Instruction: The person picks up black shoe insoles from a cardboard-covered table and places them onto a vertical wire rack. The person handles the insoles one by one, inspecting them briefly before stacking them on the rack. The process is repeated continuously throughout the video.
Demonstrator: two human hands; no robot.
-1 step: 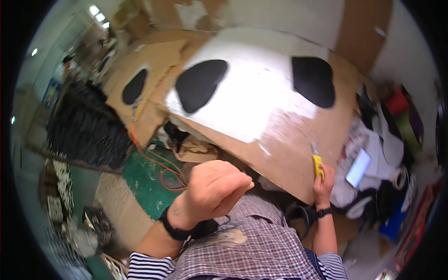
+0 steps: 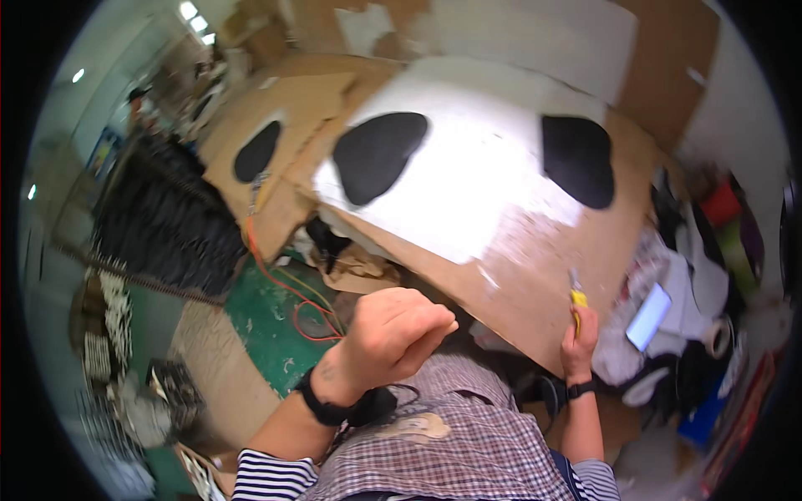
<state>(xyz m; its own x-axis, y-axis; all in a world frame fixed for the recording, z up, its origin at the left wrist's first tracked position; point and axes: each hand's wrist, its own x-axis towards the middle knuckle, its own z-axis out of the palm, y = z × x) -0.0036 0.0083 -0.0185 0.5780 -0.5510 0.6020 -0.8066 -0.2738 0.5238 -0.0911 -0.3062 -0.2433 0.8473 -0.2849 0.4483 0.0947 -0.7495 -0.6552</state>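
Observation:
My left hand (image 2: 397, 338) is raised in front of my checked apron (image 2: 468, 434), its fingers curled together. Whatever they may hold is hidden. Low on the right, my right hand (image 2: 581, 342) is closed around a yellow utility knife (image 2: 578, 298), its narrow grey tip pointing away from me. The knife is over the near right part of a cardboard-covered table (image 2: 535, 321). Farther back, a bright white area (image 2: 455, 175) covers much of the tabletop. Two black rounded pieces (image 2: 380, 154) lie there, one at its left and the other black piece (image 2: 581, 159) at its right edge.
Another cardboard surface on the left carries a smaller black piece (image 2: 257, 151). Beside it stands a rack of dark pieces (image 2: 167, 225). An orange hose (image 2: 280, 284) trails over the green floor. At right are a phone-like slab (image 2: 648, 317), plastic bags and a tape roll (image 2: 717, 338).
The whole scene has shifted slightly right and down in the view. My right hand with the knife sits a little lower; my left hand keeps its closed shape.

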